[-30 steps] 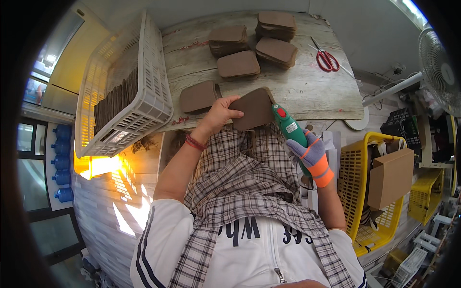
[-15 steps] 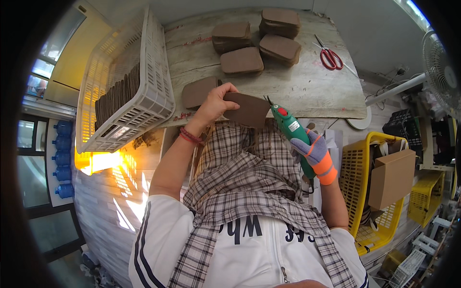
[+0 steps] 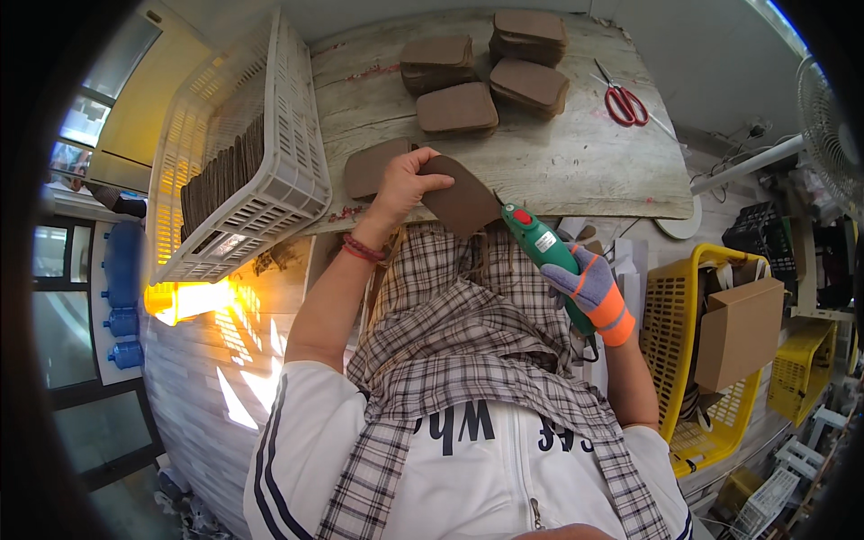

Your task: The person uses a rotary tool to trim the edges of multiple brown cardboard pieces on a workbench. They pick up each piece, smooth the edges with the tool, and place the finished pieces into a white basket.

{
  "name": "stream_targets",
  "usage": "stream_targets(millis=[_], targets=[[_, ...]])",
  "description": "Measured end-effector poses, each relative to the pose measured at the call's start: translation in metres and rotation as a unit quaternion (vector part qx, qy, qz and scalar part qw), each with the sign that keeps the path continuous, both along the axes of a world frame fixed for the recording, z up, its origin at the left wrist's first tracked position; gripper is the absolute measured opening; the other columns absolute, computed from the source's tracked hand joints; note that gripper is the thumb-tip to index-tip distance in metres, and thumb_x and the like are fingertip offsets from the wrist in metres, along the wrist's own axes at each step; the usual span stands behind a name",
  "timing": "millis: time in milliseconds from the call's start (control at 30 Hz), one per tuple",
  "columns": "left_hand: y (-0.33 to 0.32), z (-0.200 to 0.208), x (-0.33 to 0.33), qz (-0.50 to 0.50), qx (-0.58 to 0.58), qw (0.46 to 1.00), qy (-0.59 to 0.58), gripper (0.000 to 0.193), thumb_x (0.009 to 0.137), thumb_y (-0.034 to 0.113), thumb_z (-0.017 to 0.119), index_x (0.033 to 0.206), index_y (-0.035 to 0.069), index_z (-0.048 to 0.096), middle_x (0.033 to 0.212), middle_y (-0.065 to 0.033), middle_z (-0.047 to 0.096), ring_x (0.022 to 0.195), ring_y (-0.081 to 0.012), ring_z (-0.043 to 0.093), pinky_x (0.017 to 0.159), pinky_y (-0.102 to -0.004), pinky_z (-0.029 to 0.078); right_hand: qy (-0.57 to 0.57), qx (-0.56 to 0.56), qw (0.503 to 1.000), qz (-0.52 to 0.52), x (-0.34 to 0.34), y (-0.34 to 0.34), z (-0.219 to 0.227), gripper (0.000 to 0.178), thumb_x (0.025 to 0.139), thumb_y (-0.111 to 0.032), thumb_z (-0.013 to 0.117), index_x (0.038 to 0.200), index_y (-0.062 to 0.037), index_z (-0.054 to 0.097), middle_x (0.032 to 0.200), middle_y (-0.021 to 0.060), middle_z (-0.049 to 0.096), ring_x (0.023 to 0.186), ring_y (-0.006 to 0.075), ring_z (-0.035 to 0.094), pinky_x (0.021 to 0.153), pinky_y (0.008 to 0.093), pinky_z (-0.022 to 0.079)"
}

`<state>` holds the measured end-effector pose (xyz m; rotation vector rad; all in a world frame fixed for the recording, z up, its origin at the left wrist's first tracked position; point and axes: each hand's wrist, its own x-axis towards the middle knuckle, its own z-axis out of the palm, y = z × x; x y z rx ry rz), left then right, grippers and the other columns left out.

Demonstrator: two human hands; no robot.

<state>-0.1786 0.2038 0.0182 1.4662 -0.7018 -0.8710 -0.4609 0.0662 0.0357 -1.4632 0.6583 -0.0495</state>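
My bare left hand (image 3: 403, 187) pinches a flat brown piece with rounded corners (image 3: 461, 200) between thumb and fingers, above my lap by the table's near edge. My right hand (image 3: 589, 286), in a grey and orange glove, is wrapped round a green corded power tool (image 3: 537, 241) with a red button. The tool's thin dark tip meets the right edge of the brown piece, or nearly so; I cannot tell whether they touch. Another brown piece or low stack (image 3: 373, 168) lies on the table, partly behind my left hand.
Several stacks of brown pieces (image 3: 456, 108) stand on the worn wooden table (image 3: 594, 171). Red-handled scissors (image 3: 624, 105) lie at its right. A white plastic crate (image 3: 297, 184) holding upright brown pieces stands left. At right are a yellow basket (image 3: 661, 346) with a cardboard box (image 3: 738, 333), and a fan (image 3: 832, 135).
The brown piece has tilted in my left hand, its right end now lower. My right hand and the tool have shifted slightly down and right. A dark sleeve has appeared at the far left.
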Motion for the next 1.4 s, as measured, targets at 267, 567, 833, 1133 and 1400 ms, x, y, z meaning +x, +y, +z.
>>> stream_targets(millis=[267,567,833,1133,1400], targets=[[-0.005,0.000,-0.010,-0.059,0.053,0.997,-0.017,0.016,0.074,0.001,0.068,0.089,0.002,0.063,0.081,-0.0007,0.065,0.074,-0.0072,0.059,0.068,-0.0222,0.048,0.012,0.009,1.000,0.001,0.005,0.002,-0.006,0.040,0.077,-0.027,0.074,0.104,-0.0011,0.058,0.067,-0.0002,0.057,0.052,0.0050,0.051,0.045,0.0194,0.042],[-0.007,0.007,-0.021,-0.142,0.088,0.986,0.004,0.016,0.074,-0.002,0.066,0.089,0.002,0.064,0.083,-0.0002,0.064,0.077,-0.0070,0.058,0.069,-0.0222,0.047,0.006,0.020,0.999,0.035,0.016,-0.001,-0.003,0.040,0.078,-0.025,0.073,0.106,-0.0011,0.058,0.067,-0.0007,0.057,0.052,0.0040,0.051,0.045,0.0187,0.041],[0.016,0.004,-0.004,-0.065,0.059,0.996,0.003,0.019,0.078,-0.002,0.062,0.096,0.002,0.062,0.086,0.0005,0.064,0.079,-0.0069,0.057,0.072,-0.0213,0.046,-0.054,0.021,0.998,0.001,0.030,0.007,-0.004,0.039,0.080,-0.022,0.071,0.107,0.0008,0.056,0.069,0.0002,0.057,0.052,0.0056,0.051,0.045,0.0205,0.043],[0.054,-0.034,0.075,0.293,0.195,0.876,-0.330,0.044,0.080,0.003,0.063,0.121,0.000,0.048,0.117,-0.0156,0.049,0.110,-0.0274,0.049,0.091,-0.0385,0.042,-0.025,0.055,0.998,-0.032,0.015,-0.001,-0.026,0.037,0.082,-0.021,0.070,0.107,0.0020,0.054,0.069,0.0026,0.057,0.051,0.0078,0.052,0.044,0.0217,0.044],[-0.052,-0.023,0.083,0.101,0.186,0.762,-0.613,0.054,0.077,0.019,0.068,0.124,0.003,0.047,0.130,-0.0137,0.044,0.130,-0.0331,0.030,0.103,-0.0480,0.027,-0.020,0.054,0.996,-0.070,0.016,0.003,-0.032,0.036,0.082,-0.022,0.069,0.105,0.0009,0.054,0.067,0.0032,0.058,0.050,0.0087,0.054,0.042,0.0216,0.044]])
